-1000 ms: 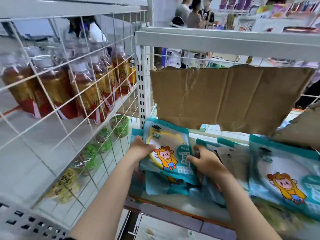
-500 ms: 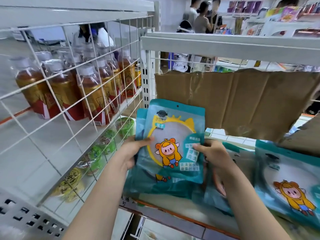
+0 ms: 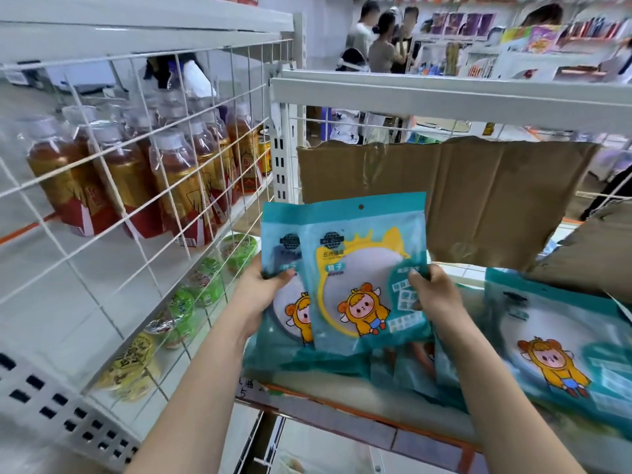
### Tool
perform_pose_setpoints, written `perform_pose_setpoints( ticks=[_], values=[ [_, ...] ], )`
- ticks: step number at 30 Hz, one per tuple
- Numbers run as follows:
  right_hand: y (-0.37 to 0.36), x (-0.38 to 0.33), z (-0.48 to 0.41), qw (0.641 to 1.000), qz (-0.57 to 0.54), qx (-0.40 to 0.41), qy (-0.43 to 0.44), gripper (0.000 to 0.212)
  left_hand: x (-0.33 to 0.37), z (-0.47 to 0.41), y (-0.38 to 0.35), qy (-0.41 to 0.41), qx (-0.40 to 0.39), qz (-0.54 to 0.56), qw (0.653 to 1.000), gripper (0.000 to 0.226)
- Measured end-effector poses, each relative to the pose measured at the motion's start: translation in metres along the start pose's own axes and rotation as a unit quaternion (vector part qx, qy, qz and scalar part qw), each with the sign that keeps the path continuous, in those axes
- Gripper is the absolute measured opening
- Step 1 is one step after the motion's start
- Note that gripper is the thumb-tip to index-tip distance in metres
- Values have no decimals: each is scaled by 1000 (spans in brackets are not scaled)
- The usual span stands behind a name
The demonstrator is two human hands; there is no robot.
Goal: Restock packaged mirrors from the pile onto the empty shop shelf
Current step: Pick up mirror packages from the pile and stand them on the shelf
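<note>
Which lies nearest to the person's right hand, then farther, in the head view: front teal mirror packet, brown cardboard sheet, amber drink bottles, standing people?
1. Front teal mirror packet: gripped by the right hand.
2. Brown cardboard sheet: just behind, at the shelf's back.
3. Amber drink bottles: off to the left.
4. Standing people: far back.

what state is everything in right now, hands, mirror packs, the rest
front mirror pack, held upright
rear mirror pack, upright behind it
left hand, grips rear mirror pack
right hand, pinches front mirror pack
pile, lying flat on shelf
cardboard, creased, upright
tea bottles, capped, standing
</note>
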State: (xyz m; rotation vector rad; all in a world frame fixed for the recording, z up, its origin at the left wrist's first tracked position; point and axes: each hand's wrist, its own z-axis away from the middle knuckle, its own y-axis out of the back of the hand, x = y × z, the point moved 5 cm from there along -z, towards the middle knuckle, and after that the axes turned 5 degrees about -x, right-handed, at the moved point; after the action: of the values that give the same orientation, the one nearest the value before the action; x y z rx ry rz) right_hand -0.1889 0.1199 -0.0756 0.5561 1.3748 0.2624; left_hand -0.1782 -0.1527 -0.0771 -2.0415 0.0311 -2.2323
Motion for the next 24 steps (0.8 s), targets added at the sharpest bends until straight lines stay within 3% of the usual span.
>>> perform_pose_setpoints(
  ticks=[5,7,11,18,24],
  values=[
    [-5,7,24,996,-61,60,39,21,6,12,6,-7,12,55,998,8],
    [-6,9,34,987,-143,52,42,13,6,19,8,-12,-4,63,998,14],
    [4,15,53,955,-288,54,39,17,9,30,5,-26,-31,104,994,15],
    [63,49,73,911,-386,145,2,11,10,43,-21,-37,-20,160,986,10],
    [126,76,106,885,-410,219,32,21,15,55,-87,-32,-84,156,984,9]
  ],
)
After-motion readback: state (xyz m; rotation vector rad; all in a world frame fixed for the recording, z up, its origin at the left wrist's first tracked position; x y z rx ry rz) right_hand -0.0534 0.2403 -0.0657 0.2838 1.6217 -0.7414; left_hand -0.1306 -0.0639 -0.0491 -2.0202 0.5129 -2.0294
